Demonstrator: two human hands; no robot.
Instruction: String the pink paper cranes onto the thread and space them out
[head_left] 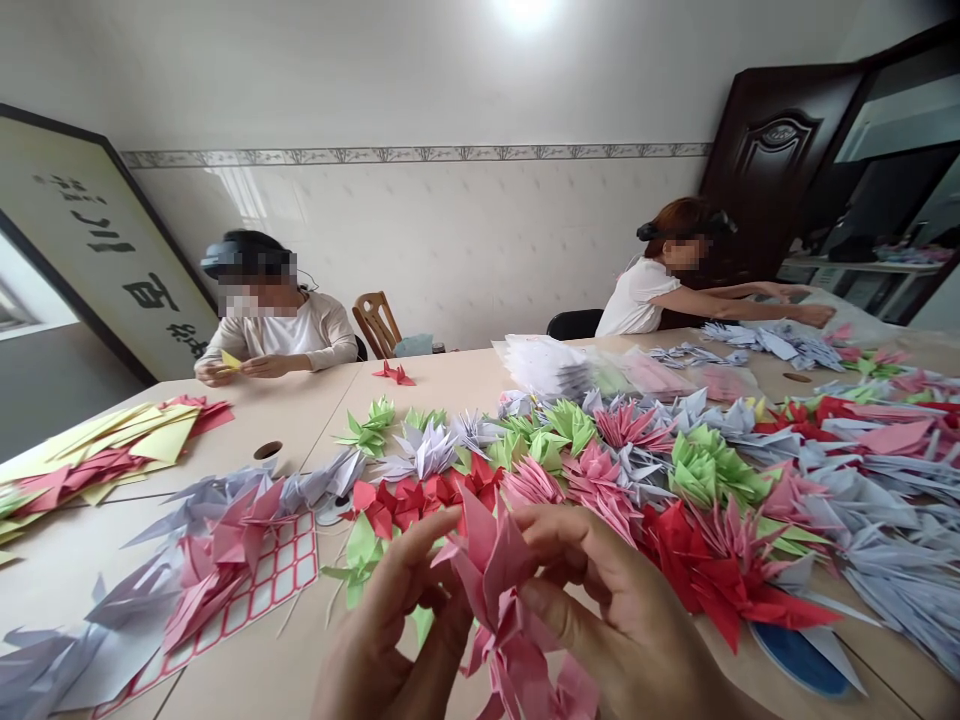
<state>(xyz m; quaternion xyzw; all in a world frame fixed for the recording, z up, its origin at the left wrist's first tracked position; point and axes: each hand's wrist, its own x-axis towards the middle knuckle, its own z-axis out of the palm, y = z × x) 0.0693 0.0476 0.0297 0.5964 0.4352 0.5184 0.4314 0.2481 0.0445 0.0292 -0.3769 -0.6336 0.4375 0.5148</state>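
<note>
Both of my hands hold a cluster of pink folded paper cranes (501, 600) low in the middle of the view. My left hand (390, 630) pinches the cluster from the left, its thumb reaching to the top fold. My right hand (615, 610) wraps round the cluster from the right with curled fingers. The cluster hangs just above the pale table (300, 410). Right behind my hands lie red paper cranes (420, 495) and a wide heap of green, pink and grey ones (675, 460).
Pink and grey folded pieces lie on a red grid sheet (277, 570) at the left. Yellow and red folded sheets (112, 440) are stacked at the far left. One person (277, 330) folds yellow paper across the table. Another person (660, 290) reaches over grey cranes at the back right.
</note>
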